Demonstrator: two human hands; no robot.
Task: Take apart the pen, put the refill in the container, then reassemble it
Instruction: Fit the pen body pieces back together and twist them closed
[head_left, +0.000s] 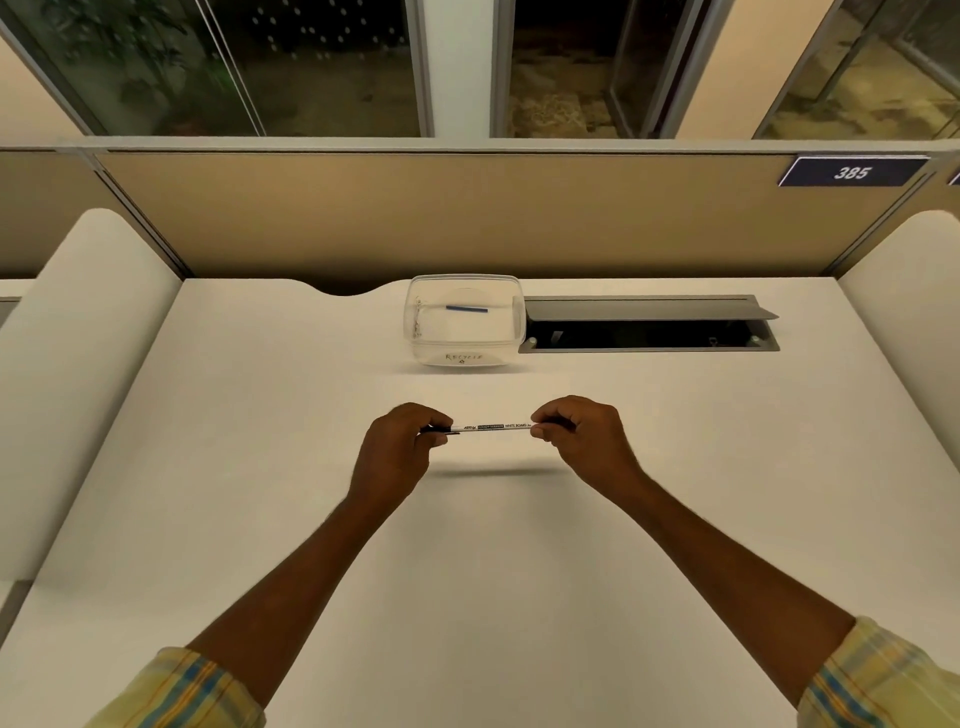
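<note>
Both grips pinching slim white pen (491, 427)

whiteboard marker (491, 427): white, black band | container (464, 358): clear | refill (466, 308): blue | surface (467, 571): white | sleeves (176, 691): yellow-blue plaid

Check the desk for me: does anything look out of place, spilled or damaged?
Nothing spilled or broken. The pen is held level above the desk, left hand and right hand gripping its ends. The clear container sits upright with a blue stick inside. Only oddity: the cable hatch beside it stands open.
</note>
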